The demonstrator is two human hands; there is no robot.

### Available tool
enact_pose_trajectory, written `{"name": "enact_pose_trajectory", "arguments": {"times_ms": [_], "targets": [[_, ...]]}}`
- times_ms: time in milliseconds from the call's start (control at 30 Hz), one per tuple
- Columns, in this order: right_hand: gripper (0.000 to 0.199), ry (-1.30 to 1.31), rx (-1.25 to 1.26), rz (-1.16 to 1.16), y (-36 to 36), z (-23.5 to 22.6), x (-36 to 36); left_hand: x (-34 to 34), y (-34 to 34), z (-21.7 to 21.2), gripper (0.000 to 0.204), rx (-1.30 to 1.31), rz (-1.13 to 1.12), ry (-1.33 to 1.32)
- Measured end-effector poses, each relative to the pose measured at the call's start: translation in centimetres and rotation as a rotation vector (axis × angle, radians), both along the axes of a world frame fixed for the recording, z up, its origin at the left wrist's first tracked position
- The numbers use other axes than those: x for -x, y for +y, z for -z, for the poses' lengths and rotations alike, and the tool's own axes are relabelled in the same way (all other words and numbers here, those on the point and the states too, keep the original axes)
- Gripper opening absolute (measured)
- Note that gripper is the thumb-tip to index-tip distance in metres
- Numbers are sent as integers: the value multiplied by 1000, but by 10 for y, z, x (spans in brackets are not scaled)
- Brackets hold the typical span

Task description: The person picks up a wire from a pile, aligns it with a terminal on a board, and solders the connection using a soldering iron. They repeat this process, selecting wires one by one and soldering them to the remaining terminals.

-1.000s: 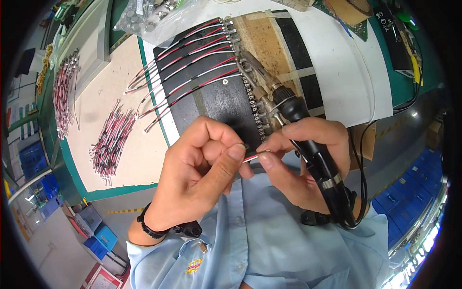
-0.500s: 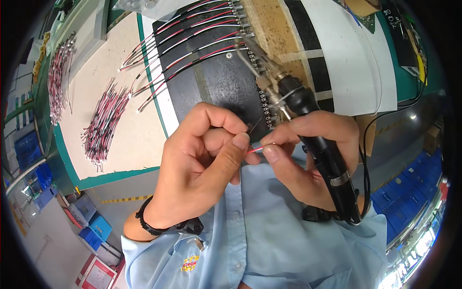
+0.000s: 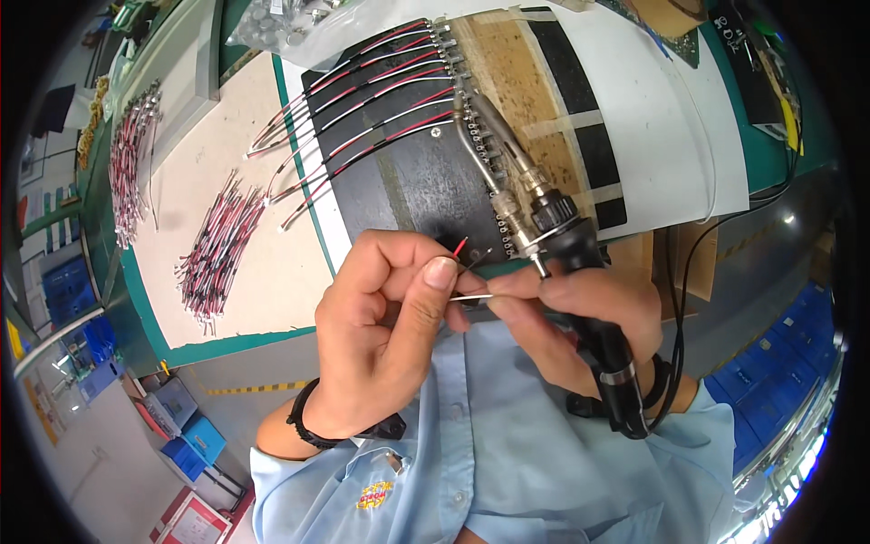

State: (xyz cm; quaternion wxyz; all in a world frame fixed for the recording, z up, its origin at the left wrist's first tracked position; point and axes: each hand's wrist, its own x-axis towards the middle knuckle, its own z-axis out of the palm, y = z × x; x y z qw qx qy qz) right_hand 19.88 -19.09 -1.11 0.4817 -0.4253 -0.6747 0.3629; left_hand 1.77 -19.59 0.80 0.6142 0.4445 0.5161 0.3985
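Left hand (image 3: 381, 331) pinched red wire (image 3: 460, 247) | right hand (image 3: 619, 297) gripped white wire (image 3: 471, 297), iron (image 3: 555, 214) palmed | steady pinch seemed best — iron clear of fingertips

— What's on the desk's (image 3: 204, 354) left?
— A wire bundle (image 3: 134, 172), then a second bundle (image 3: 216, 261) on a flat sheet (image 3: 283, 281).
— Right of those?
— A board (image 3: 408, 204), wires (image 3: 396, 80) across its far part, a soldering tool (image 3: 555, 214) above, bag (image 3: 279, 27) behind, paper (image 3: 680, 127) right.
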Motion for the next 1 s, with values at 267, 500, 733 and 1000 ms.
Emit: {"name": "enact_pose_trajectory", "arguments": {"times_ms": [267, 500, 733, 1000], "targets": [[38, 354, 147, -21, -2, 13, 8, 9, -1, -4, 8, -184, 160, 208], [39, 488, 223, 28, 1, 9, 13, 6, 7, -12, 7, -154, 109, 238], [34, 344, 129, 131, 14, 12, 3, 0, 31, -13, 8, -12, 141, 246], [28, -96, -5, 125, 30, 16, -32, 8, 94, -3, 16, 186, 269, 442]]}}
